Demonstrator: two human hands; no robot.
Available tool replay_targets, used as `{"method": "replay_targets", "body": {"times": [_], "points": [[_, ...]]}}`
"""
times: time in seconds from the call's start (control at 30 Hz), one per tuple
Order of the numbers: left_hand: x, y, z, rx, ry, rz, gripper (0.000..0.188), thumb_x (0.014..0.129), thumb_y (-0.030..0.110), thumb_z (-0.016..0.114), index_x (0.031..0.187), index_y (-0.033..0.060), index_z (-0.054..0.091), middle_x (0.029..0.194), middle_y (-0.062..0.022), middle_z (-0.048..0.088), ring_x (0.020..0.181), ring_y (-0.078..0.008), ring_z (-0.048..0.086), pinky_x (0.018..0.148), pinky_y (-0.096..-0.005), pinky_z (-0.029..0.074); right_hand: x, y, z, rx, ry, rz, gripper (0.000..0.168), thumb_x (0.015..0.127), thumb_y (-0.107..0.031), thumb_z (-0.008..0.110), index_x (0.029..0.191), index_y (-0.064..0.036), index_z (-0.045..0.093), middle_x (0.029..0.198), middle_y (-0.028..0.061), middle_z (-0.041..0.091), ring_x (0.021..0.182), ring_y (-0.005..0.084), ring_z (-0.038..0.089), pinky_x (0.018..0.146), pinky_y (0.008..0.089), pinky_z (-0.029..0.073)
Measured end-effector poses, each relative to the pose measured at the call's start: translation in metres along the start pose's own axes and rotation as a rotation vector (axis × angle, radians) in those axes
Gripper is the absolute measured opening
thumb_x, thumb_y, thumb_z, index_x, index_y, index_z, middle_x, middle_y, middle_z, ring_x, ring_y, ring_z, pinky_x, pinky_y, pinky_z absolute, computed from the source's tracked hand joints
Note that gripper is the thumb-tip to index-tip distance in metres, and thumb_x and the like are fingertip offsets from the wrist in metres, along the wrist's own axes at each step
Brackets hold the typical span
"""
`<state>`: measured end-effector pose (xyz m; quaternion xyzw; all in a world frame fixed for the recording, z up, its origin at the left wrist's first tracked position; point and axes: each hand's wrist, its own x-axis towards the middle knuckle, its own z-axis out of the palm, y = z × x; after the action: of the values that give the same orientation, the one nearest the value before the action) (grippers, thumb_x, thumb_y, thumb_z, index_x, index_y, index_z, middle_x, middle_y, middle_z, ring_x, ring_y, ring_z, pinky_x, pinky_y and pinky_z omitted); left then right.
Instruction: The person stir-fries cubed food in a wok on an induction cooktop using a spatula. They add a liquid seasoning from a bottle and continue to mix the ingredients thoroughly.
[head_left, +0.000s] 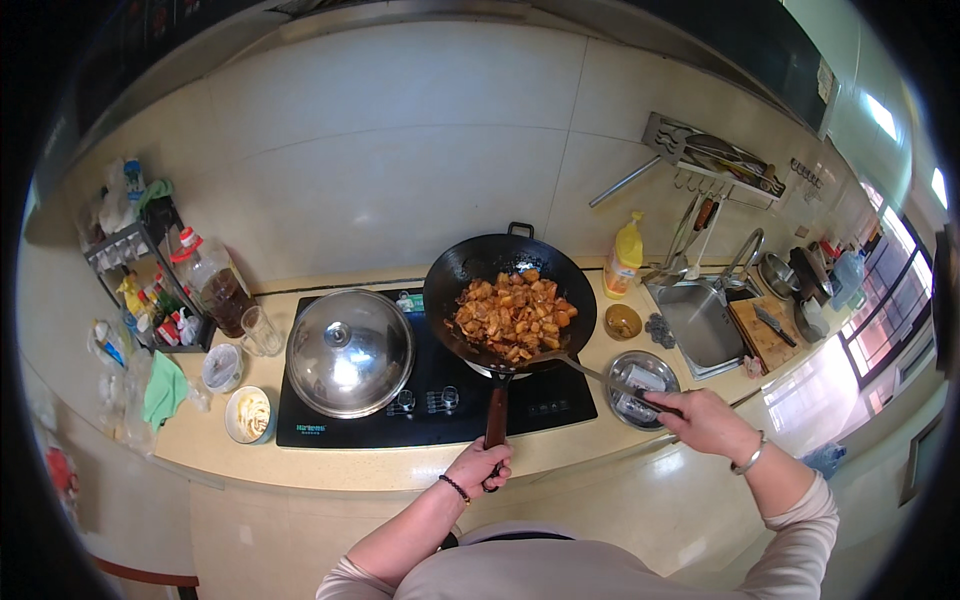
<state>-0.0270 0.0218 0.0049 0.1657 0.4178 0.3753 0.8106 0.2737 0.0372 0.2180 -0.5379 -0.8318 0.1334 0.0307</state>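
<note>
My left hand (480, 465) grips the brown handle (497, 416) of a black wok (457, 262), which stands on the right side of a black glass cooktop (480, 427). Browned, glossy chunks of food (514, 315) fill the middle of the wok. In my right hand (705, 421) is the dark handle of a metal wok spatula (592, 373). Its blade reaches over the near right rim and touches the food's edge; the tip is partly hidden. A domed steel lid (350, 352) lies on the cooktop's left side.
Left of the cooktop are a bowl (251, 415), a glass mug (262, 334), a large oil bottle (217, 285) and a condiment rack (150, 277). To the right stand a steel bowl (643, 420), a small bowl (622, 322), a yellow bottle (624, 255), a sink (705, 330) and a knife (776, 326) on a cutting board (754, 337).
</note>
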Motion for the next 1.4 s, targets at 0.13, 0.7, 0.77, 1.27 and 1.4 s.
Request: {"method": "replay_targets", "body": {"times": [0.13, 0.7, 0.77, 1.27, 1.4], "points": [[0.003, -0.002, 0.000, 0.013, -0.004, -0.003, 0.015, 0.085, 0.007, 0.059, 0.094, 0.0083, 0.047, 0.070, -0.0040, 0.049, 0.052, -0.0114, 0.045, 0.037, -0.0207, 0.027, 0.032, 0.003, 0.053, -0.107, 0.061, -0.045, 0.036, 0.085, -0.016, 0.053, 0.122, -0.013, 0.057, 0.072, 0.0182, 0.063, 0.067, 0.0347, 0.062, 0.062, 0.0433, 0.051], [0.002, 0.000, 0.001, 0.029, -0.011, -0.001, 0.013, 0.085, 0.007, 0.057, 0.093, 0.0078, 0.047, 0.069, -0.0032, 0.048, 0.052, -0.0109, 0.046, 0.037, -0.0200, 0.028, 0.047, 0.023, 0.093, 0.327, 0.205, 0.044, 0.037, 0.087, -0.015, 0.055, 0.123, -0.006, 0.055, 0.087, 0.0189, 0.065, 0.074, 0.0302, 0.063, 0.068, 0.0372, 0.050], [0.002, -0.001, 0.001, 0.029, -0.010, -0.001, 0.013, 0.086, 0.007, 0.057, 0.094, 0.0077, 0.048, 0.069, -0.0032, 0.049, 0.052, -0.0108, 0.046, 0.037, -0.0199, 0.028, 0.040, 0.027, 0.090, 0.484, 0.167, 0.137, 0.036, 0.087, -0.015, 0.056, 0.122, -0.005, 0.055, 0.090, 0.0195, 0.065, 0.073, 0.0290, 0.063, 0.069, 0.0350, 0.049], [0.003, 0.002, 0.002, 0.030, 0.004, -0.011, 0.013, 0.085, 0.007, 0.058, 0.094, 0.0079, 0.049, 0.071, -0.0032, 0.049, 0.053, -0.0109, 0.046, 0.037, -0.0198, 0.027, 0.141, 0.006, 0.155, 0.026, 0.345, -0.024, 0.041, 0.088, -0.015, 0.052, 0.128, -0.003, 0.048, 0.074, 0.0221, 0.059, 0.062, 0.0383, 0.059, 0.060, 0.0451, 0.050], [0.003, 0.000, 0.001, 0.011, -0.006, -0.008, 0.015, 0.084, 0.008, 0.059, 0.091, 0.0088, 0.046, 0.070, -0.0031, 0.048, 0.051, -0.0105, 0.046, 0.036, -0.0205, 0.025, 0.100, -0.007, 0.163, -0.074, 0.326, -0.055, 0.044, 0.087, -0.013, 0.052, 0.129, -0.001, 0.045, 0.069, 0.0207, 0.056, 0.059, 0.0352, 0.058, 0.054, 0.0416, 0.050]]}}
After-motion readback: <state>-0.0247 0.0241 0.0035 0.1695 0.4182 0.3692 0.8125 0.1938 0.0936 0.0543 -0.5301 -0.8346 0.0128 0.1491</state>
